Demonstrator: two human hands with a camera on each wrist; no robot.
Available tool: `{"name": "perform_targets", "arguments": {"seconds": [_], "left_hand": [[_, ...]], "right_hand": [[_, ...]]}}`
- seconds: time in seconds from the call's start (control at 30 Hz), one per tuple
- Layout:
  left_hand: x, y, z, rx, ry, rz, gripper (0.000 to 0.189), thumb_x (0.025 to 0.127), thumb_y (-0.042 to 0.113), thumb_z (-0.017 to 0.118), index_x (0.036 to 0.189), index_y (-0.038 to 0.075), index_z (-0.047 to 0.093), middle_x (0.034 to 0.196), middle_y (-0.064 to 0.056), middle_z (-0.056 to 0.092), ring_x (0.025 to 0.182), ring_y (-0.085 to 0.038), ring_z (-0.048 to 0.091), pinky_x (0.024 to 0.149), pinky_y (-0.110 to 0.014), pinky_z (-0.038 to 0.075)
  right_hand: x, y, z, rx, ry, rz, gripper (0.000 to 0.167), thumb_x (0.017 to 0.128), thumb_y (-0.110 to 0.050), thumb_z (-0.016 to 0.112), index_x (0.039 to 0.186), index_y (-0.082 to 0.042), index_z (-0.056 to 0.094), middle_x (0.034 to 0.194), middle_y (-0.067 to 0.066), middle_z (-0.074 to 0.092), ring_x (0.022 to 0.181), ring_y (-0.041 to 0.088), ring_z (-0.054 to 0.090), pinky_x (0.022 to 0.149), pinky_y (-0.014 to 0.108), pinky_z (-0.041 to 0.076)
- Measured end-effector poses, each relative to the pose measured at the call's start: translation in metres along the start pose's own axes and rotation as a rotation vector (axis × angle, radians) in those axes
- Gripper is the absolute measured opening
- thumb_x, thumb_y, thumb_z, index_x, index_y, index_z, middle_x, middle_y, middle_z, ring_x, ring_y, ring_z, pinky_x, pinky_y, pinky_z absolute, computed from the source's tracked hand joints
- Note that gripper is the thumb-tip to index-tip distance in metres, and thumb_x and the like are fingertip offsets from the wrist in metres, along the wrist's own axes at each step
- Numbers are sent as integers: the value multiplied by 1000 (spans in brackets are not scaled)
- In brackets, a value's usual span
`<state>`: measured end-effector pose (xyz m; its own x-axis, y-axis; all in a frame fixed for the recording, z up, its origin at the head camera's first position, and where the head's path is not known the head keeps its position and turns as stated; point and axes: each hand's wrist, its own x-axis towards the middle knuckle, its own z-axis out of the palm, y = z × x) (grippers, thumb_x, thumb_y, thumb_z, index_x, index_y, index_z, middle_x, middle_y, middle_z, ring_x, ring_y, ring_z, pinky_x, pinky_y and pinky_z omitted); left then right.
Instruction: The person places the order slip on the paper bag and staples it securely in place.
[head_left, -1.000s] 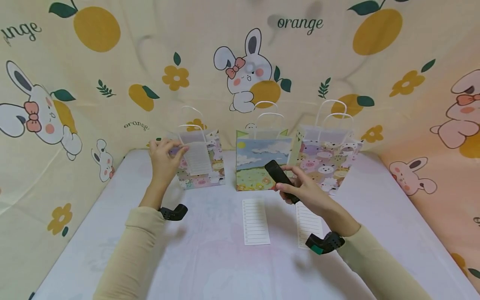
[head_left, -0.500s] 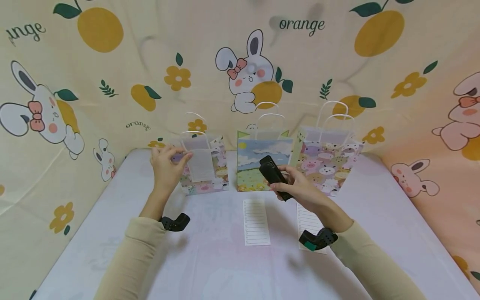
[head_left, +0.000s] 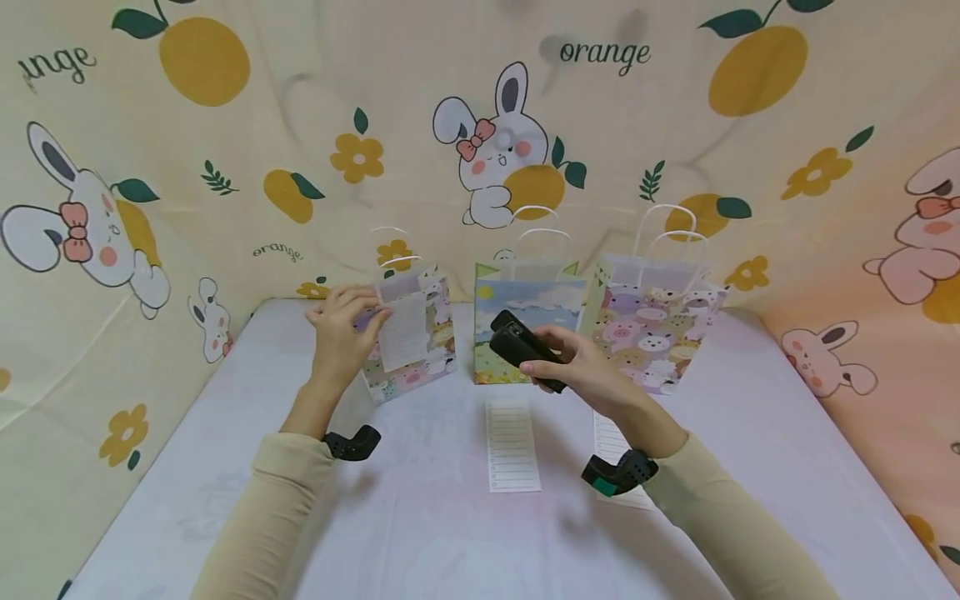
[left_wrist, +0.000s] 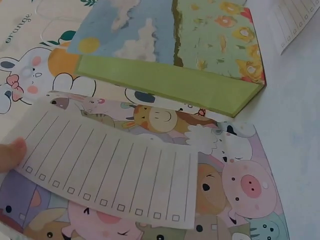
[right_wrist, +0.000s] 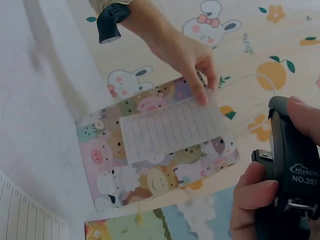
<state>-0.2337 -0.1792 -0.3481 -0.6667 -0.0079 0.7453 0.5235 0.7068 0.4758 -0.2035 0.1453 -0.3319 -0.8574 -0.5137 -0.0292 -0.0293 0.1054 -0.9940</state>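
Over the last second the stapler [head_left: 522,346] has travelled leftward in the right hand [head_left: 581,365] and swung flatter, so its nose now points towards the left bag [head_left: 441,329]. That bag has turned too – its near bottom corner has swung forward on the desk [head_left: 420,525] – and the slip [head_left: 405,335] has shifted along with it.

The left hand [head_left: 339,333] pinches the slip at the bag's top edge, thumb on the paper, which lies over the upper front. The right hand is curled round the stapler, whose two arms stand apart at the nose. The middle bag [head_left: 558,293], the right bag [head_left: 651,333] and the two loose slips [head_left: 513,446] look unmoved.

For the work, this seems to mean that tool and paper are being brought together – but a gap remains between them, and the slip appears held by fingers alone, with no staple visible in it.
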Motion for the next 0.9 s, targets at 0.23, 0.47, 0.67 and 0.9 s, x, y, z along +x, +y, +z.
{"name": "perform_targets", "arguments": {"seconds": [0.23,0.47,0.67,0.9], "left_hand": [[4,-6,-1,-33,-87,3,16,80,9,76,88,-2,68,96,-19,72,105,-33,58,87,-51,24],[5,-5,-8,-133,-165,3,13,80,2,75,85,-5,65,93,-20,67,101,-33,56,87,-39,46],[1,-6,-4,-189,-177,-18,12,81,3,74,86,-4,65,100,-21,65,106,-31,53,92,-32,42],[0,-6,-2,-179,-158,-24,15,80,4,75,85,-5,65,101,-22,66,108,-33,52,94,-46,41]], "right_hand": [[6,-5,5,2,64,12,48,84,-10,72,126,3,52,98,-7,62,72,9,54,63,22,44],[15,-11,8,27,101,-7,45,84,-10,72,124,0,54,95,-5,63,68,9,54,61,23,46],[21,-21,10,4,76,-51,46,91,-11,64,132,-4,48,80,-3,64,65,11,54,54,24,42],[30,-29,11,-40,24,-41,41,94,-14,60,131,-5,44,76,1,62,60,11,51,53,24,43]]}}
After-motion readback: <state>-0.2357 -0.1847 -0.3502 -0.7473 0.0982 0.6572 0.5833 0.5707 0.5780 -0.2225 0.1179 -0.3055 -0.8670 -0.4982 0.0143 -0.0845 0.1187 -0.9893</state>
